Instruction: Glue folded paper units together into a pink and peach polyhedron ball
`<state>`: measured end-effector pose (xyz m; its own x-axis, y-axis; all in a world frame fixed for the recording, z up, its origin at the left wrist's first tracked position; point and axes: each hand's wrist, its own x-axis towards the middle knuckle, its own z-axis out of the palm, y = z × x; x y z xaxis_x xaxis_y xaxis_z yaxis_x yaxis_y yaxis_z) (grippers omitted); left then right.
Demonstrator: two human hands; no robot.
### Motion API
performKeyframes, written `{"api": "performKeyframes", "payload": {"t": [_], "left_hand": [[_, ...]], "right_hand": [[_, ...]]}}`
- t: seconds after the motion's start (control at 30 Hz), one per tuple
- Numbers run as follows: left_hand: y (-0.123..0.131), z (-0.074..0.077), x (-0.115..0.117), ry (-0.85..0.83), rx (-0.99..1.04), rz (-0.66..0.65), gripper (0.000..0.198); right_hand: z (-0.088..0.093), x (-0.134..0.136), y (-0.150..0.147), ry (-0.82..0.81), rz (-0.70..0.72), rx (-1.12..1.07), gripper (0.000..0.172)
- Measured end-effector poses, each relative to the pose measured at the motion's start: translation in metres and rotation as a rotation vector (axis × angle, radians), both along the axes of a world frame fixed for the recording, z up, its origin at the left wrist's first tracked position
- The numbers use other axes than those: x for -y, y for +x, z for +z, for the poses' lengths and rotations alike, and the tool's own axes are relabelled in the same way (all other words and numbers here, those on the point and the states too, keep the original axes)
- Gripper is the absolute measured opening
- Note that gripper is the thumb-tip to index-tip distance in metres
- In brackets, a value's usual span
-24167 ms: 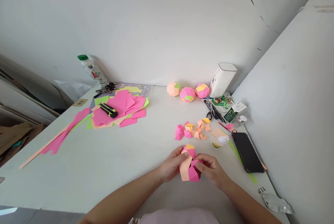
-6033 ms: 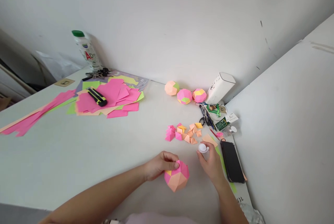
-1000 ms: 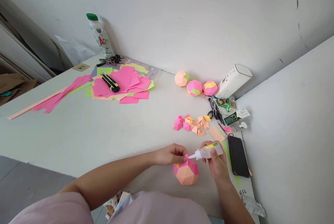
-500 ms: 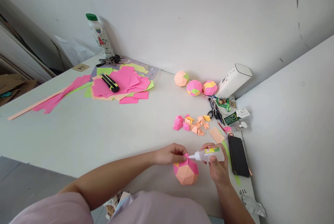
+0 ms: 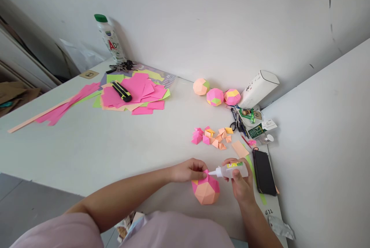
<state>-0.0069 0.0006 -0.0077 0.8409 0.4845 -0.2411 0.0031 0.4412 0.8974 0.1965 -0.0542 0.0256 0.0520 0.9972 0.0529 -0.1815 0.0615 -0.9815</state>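
My left hand (image 5: 190, 171) pinches the pink upper edge of a faceted paper ball (image 5: 206, 193), peach below with pink and a bit of yellow above. Wrapped in my right hand (image 5: 241, 184) is a clear glue bottle (image 5: 232, 170) with a yellow-green label. The bottle lies nearly level, its white nozzle pointing left at the pink paper by my left fingertips. Whether glue is coming out is too small to tell. Beyond my hands lie small folded pink paper pieces (image 5: 197, 136) and peach ones (image 5: 222, 135).
Three finished-looking paper balls (image 5: 215, 97) sit by the wall beside a white box (image 5: 259, 89). Scissors (image 5: 237, 124) and a black phone (image 5: 264, 172) lie at right. A box cutter (image 5: 121, 91) rests on pink paper sheets (image 5: 141, 88) at left, near a green-capped bottle (image 5: 111, 41).
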Motion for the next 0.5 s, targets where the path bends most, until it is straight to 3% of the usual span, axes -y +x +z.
{"api": "performKeyframes", "payload": {"t": [0.5], "left_hand": [[-0.0007, 0.0013, 0.0006, 0.004, 0.006, -0.011, 0.031]], "right_hand": [[0.0002, -0.0003, -0.0006, -0.002, -0.006, -0.013, 0.021]]}}
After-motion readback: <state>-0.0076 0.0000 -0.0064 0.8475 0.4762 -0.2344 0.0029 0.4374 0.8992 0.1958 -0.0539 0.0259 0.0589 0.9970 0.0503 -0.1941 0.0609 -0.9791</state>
